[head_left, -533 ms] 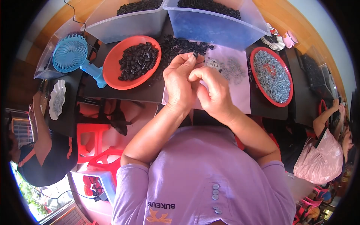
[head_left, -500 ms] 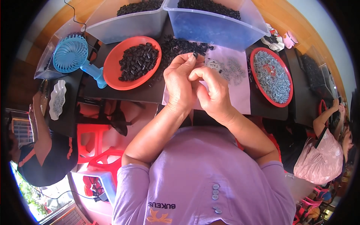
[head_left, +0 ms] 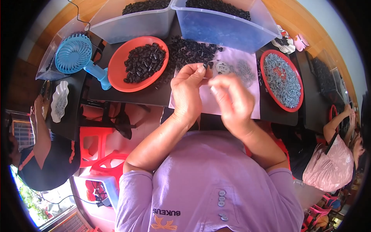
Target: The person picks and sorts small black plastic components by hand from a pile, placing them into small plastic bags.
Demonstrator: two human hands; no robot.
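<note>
Dark tabletop [head_left: 127, 94], pink sheet [head_left: 232, 96] as landmark: above it, left hand [head_left: 189, 91] pinches a small black plastic piece [head_left: 205, 65], light, stiff, easily fumbled, best nipped at its sides; right hand [head_left: 232, 100] blurred, grip unclear, beside the black pile [head_left: 189, 50]

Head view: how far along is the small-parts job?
Done: can't count finished pieces; a red dish on the left holds a heap of black parts. In hand: the left hand pinches one black part at its fingertips; the right hand is blurred beside it. Left: a loose black pile on the table, a red plate of grey parts, and two tubs holding black parts.
</note>
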